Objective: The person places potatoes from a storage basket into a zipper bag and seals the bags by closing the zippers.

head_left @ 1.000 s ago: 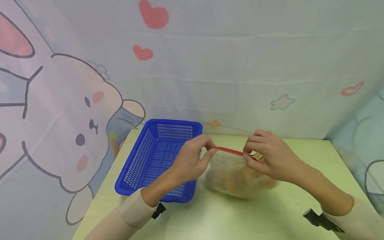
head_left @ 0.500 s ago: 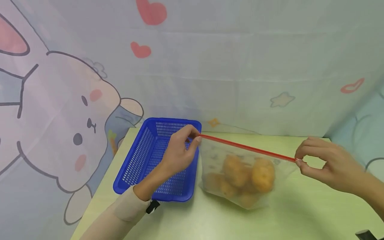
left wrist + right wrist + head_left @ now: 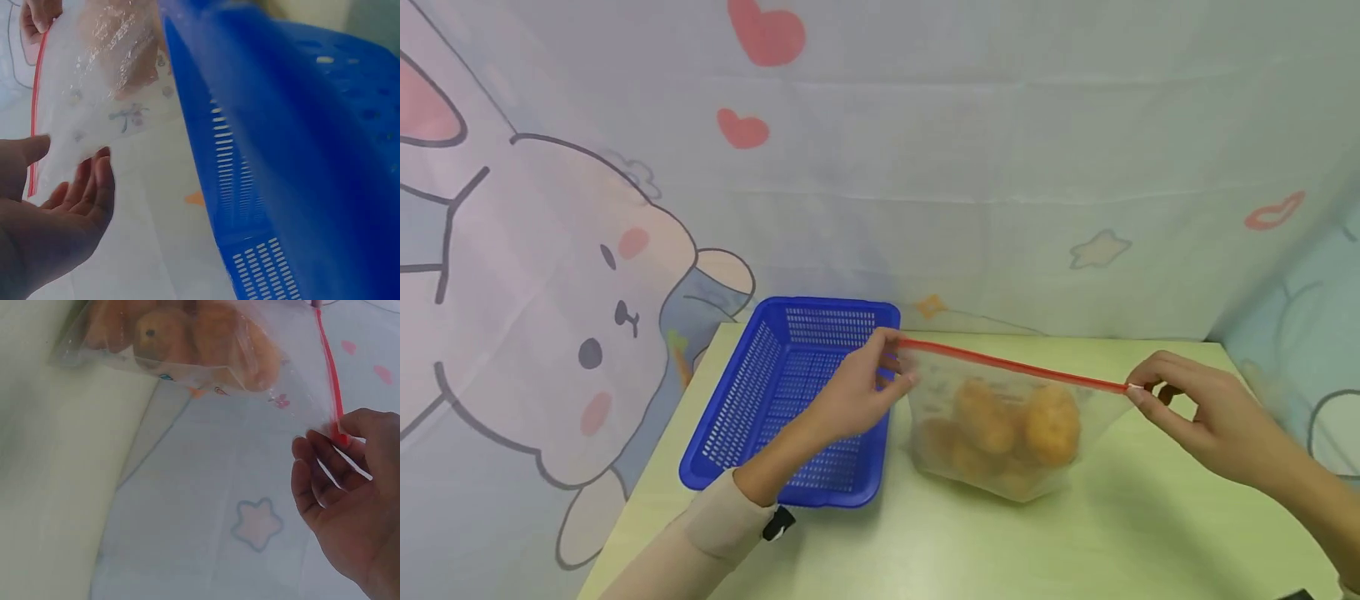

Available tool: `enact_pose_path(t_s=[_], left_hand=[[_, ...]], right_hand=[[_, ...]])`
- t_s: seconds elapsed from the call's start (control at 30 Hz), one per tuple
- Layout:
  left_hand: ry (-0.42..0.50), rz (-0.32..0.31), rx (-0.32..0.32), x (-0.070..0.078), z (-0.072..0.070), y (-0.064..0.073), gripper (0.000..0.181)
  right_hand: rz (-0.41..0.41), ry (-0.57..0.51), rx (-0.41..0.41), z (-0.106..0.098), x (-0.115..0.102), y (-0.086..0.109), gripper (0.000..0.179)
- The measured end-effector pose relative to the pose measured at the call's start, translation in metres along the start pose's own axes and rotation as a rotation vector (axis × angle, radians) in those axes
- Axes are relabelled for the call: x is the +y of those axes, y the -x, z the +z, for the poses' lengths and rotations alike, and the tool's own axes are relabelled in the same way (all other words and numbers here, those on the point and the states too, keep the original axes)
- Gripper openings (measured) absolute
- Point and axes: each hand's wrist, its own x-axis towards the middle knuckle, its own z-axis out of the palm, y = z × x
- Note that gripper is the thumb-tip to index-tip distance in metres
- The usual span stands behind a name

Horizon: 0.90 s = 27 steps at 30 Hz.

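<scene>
A translucent zip bag (image 3: 947, 417) hangs stretched between both hands, its red zip strip (image 3: 1015, 365) nearly straight and sloping down to the right. Inside lie several round orange-yellow fruits (image 3: 1052, 425), blurred by the plastic. At the strip's left end is my left hand (image 3: 857, 392), holding the bag's corner by the index finger with the thumb lower down; the left wrist view shows the other fingers (image 3: 103, 181) loosely bent beside the plastic. My right hand (image 3: 1210, 408) pinches a small white piece at the strip's right end between thumb and index finger (image 3: 1138, 389).
A blue plastic basket (image 3: 696, 467) with slotted walls stands left of the bag, partly behind my left forearm. The pale yellow-green table (image 3: 985, 550) meets a backdrop (image 3: 925, 167) printed with a rabbit and hearts.
My right hand has slid along the strip from near its middle to the right end, baring the fruit to view. My left hand has moved left, then shifted slightly, its thumb lower.
</scene>
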Motion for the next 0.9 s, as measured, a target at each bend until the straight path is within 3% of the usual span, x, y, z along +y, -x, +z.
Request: enact_pose_path(t_s=[0.07, 0.23, 0.4, 0.5, 0.6, 0.73, 0.83, 0.9], left_hand=[[-0.03, -0.054, -0.083, 0.0, 0.002, 0.0, 0.045], [-0.096, -0.091, -0.234, -0.004, 0.009, 0.003, 0.031], [-0.143, -0.135, -0.325, -0.008, 0.016, 0.007, 0.04], [-0.181, -0.135, -0.363, -0.01, 0.022, 0.006, 0.038], [-0.219, -0.077, -0.364, -0.012, 0.028, 0.004, 0.03], [-0.23, 0.026, -0.303, -0.006, 0.034, 0.001, 0.025], [-0.127, 0.043, -0.246, 0.003, 0.04, 0.002, 0.028], [-0.004, 0.006, -0.181, 0.011, 0.047, 0.004, 0.03]], right_hand=[[0.056, -0.096, -0.01, 0.003, 0.003, 0.003, 0.039], [0.256, -0.352, -0.082, 0.016, 0.013, 0.017, 0.039], [0.333, -0.377, -0.169, 0.042, 0.024, 0.036, 0.048], [0.335, -0.353, -0.151, 0.055, 0.02, 0.048, 0.052], [0.338, -0.315, -0.069, 0.059, 0.013, 0.056, 0.039], [0.333, -0.32, 0.009, 0.052, 0.008, 0.053, 0.021], [0.352, -0.366, 0.045, 0.041, 0.011, 0.046, 0.02], [0.386, -0.44, 0.074, 0.035, 0.015, 0.04, 0.018]])
